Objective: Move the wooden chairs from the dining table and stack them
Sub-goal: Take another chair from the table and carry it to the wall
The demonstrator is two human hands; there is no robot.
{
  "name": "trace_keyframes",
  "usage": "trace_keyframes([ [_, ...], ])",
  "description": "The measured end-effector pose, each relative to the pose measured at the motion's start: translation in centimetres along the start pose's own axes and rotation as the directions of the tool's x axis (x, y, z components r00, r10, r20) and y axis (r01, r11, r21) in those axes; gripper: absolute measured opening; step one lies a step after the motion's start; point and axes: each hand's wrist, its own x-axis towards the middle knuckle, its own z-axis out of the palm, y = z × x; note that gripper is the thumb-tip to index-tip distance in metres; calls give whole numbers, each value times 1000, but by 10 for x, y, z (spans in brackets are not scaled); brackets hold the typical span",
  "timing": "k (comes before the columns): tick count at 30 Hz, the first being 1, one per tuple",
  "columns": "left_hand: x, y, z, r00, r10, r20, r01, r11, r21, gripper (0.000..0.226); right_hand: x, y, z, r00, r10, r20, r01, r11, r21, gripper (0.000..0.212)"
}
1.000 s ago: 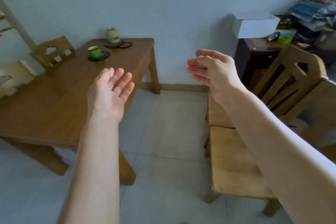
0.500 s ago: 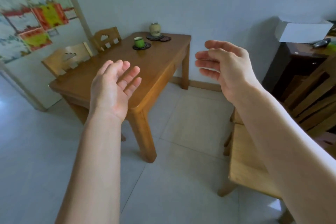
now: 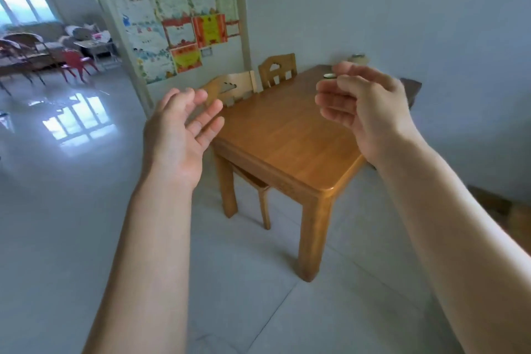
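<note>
Head view: the left hand [image 3: 178, 135] and right hand [image 3: 370, 112] are raised before the dining table [image 3: 287, 135], fingers loose, holding nothing. The near chair [image 3: 232, 85] and the far chair [image 3: 277, 69] stand tucked side by side at the table's far left edge.

Both bare forearms rise from the bottom edge of the frame toward its middle, the wrists straight. The left hand [image 3: 179, 135], left of centre, is raised with its palm turned inward and its fingers spread loosely and nearly straight, gripping nothing. The right hand [image 3: 365, 108], right of centre and slightly higher, faces it with its fingers gently curled inward, also empty.
</note>
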Motion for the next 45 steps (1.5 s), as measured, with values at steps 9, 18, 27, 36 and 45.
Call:
trace_keyframes([
  [9,123,69,-101,999,-34,-29,34,999,19,17,58,66,154,999,23,36,-24,999,27,18],
  [18,228,84,-156,991,-126,-51,122,990,-77,4,135,115,255,994,63,86,-65,998,15,18],
  [27,390,72,-176,992,-115,-54,110,989,-97,5,268,173,332,994,52,99,-57,997,46,18],
  [36,593,59,-166,987,-139,-86,137,990,-32,14,435,224,419,988,100,116,-105,993,44,18],
  [45,742,32,-167,985,-153,-77,153,988,1,15,552,280,484,983,143,116,-137,989,-61,9],
])
